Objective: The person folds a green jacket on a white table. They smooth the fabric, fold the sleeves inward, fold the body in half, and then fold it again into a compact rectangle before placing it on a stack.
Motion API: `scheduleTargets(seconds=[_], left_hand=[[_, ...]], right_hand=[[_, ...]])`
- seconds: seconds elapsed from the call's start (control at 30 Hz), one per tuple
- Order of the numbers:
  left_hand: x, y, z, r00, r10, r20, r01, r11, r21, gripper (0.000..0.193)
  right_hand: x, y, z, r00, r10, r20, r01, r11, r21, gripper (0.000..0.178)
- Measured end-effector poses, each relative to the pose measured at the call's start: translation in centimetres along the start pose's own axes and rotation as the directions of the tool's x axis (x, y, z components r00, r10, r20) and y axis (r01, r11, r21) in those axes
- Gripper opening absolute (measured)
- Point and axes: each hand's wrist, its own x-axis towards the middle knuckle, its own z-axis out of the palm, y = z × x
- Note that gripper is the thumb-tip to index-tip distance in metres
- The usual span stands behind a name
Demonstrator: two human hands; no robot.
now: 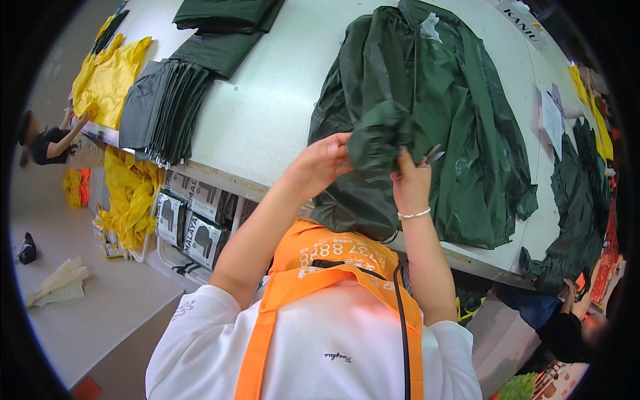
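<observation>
1. Pinching a bunched part (380,137) of a dark green jacket (467,153) at its left side with the left hand (325,162); narrow grip, thumb and fingers drawn in on the cloth.
2. Steadying the same bunch from its lower right with the right hand (413,180); fingers curled narrowly, also carrying a small metal tool (435,155), shiny tip pointing right. Cannot tell its exact kind, being mostly hidden.
3. Raising the bunch in front of the jacket's left half. Cannot tell for certain which part of the garment.
4. Spread on the white tabletop (267,100), right of its middle: the rest of the jacket, collar turned away from the near edge, lower left draped over that edge.
5. Wearing an orange apron (253,353) over a white shirt (353,340), plus a pale bracelet (414,215) on the right wrist.
6. At the near edge, toward the left corner: a stack of folded dark green pieces (167,110); just beyond, more folded green cloth (230,33).
7. Nearer the left edge: a yellow garment (107,83), beside a co-worker's hand (85,116).
8. Below the near edge, leftward: flat packages (203,239) and heaped yellow material (133,200).
9. At the right edge: another dark green garment (577,200), partly hanging.
</observation>
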Motion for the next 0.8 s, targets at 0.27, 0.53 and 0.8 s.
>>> scheduleTargets(seconds=[0.27, 0.53, 0.8], left_hand=[[0.6, -0.6, 0.2, 0.961, 0.276, -0.028, -0.235, 0.861, 0.451, 0.015], [-0.6, 4.1, 2.3, 0.970, 0.190, 0.153, -0.235, 0.564, 0.791, 0.007], [0.2, 4.6, 2.0, 0.952, 0.273, 0.137, -0.301, 0.759, 0.577, 0.035]], right_hand=[[-3.2, 2.4, -3.1, 0.823, 0.511, 0.249, -0.566, 0.780, 0.267, 0.012], [-3.0, -4.9, -0.2, 0.949, -0.116, 0.293, 0.260, 0.813, -0.520, 0.051], [-2.2, -3.6, 0.1, 0.961, 0.135, 0.241, -0.031, 0.918, -0.395, 0.015]])
